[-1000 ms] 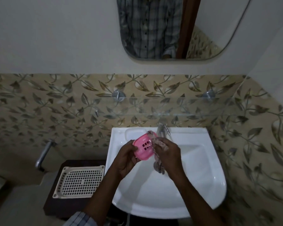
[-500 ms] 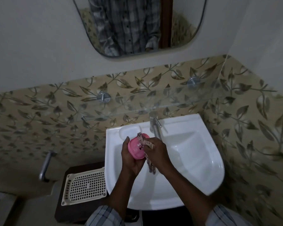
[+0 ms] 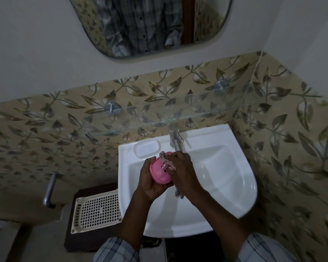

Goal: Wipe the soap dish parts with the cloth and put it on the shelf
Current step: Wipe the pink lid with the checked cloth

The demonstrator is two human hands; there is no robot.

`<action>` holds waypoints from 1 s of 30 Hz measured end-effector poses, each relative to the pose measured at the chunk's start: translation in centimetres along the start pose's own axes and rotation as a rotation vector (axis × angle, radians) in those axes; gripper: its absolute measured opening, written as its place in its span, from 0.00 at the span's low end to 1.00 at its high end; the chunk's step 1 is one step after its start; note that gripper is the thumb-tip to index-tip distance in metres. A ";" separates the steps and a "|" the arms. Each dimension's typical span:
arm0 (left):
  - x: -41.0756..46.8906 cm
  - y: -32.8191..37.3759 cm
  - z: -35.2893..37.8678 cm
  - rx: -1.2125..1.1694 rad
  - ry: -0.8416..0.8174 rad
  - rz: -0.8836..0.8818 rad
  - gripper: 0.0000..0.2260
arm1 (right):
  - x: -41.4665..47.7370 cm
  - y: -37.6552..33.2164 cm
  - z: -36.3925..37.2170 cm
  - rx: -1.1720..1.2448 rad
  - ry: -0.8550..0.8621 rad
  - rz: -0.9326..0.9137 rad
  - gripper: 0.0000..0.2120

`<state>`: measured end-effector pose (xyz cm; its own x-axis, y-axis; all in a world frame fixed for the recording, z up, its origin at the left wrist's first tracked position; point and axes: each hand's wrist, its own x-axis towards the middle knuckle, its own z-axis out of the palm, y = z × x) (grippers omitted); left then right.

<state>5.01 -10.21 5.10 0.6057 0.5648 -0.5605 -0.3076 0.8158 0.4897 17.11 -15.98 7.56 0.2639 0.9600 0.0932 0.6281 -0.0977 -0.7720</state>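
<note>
Head view, the only one on offer. The pink soap dish part [image 3: 159, 172] was held up over the back left of the white sink [image 3: 225, 186], just in front of the moulded soap recess [image 3: 146, 150] and a bit left of the metal tap [image 3: 175, 138]. The left hand [image 3: 150, 186] had it cupped from the left and underneath, fingers curled round the edge and thumb up near the top rim, so a proper grip. The slotted face of the dish pointed up toward the camera. The right hand [image 3: 182, 171] was closed round a patterned cloth [image 3: 166, 163], bunching it against the right side of the dish, with a loose tail of the cloth hanging out below the hand over the basin. So the dish was in hand and touching the cloth, lower than the glass shelf [image 3: 159, 119] and not on it. That shelf ran along the leaf-pattern tiles [image 3: 45, 129] just above the sink, fixed on two round metal mounts [image 3: 112, 108]. Higher up was a mirror [image 3: 150, 25] showing a checked shirt. Left of the sink, a cream plastic grid tray [image 3: 97, 210] lay on a dark wooden stand [image 3: 78, 241], and a metal pipe [image 3: 49, 190] stuck out of the wall further left. Checked sleeves [image 3: 117, 250] showed at the bottom edge. It was pretty dim and a bit blurry, so I couldn't tell whether the dish was wet.
</note>
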 end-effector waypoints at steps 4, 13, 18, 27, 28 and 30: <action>0.1 1.4 0.0 0.069 -0.013 -0.077 0.21 | -0.4 0.5 -0.6 -0.045 -0.025 -0.070 0.24; 0.4 3.7 -0.4 0.197 -0.092 -0.190 0.22 | -0.4 0.8 -0.9 0.003 -0.041 -0.090 0.30; 0.0 3.4 -0.6 0.167 -0.088 -0.248 0.19 | -0.5 1.4 -0.3 -0.070 0.057 -0.063 0.26; 0.3 3.0 -0.6 0.107 -0.002 -0.171 0.17 | 0.8 2.2 -0.3 -0.122 0.016 -0.229 0.13; 0.4 3.1 -0.6 0.117 0.003 -0.166 0.17 | 0.8 2.2 0.0 -0.170 -0.020 -0.344 0.17; 0.5 3.3 -0.3 0.102 0.025 -0.166 0.17 | 1.3 2.4 0.2 -0.204 -0.036 -0.365 0.20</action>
<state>4.10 -7.19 6.19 0.6231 0.4272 -0.6552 -0.1278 0.8820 0.4535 18.87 -14.89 5.71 -0.0269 0.9495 0.3127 0.8089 0.2045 -0.5513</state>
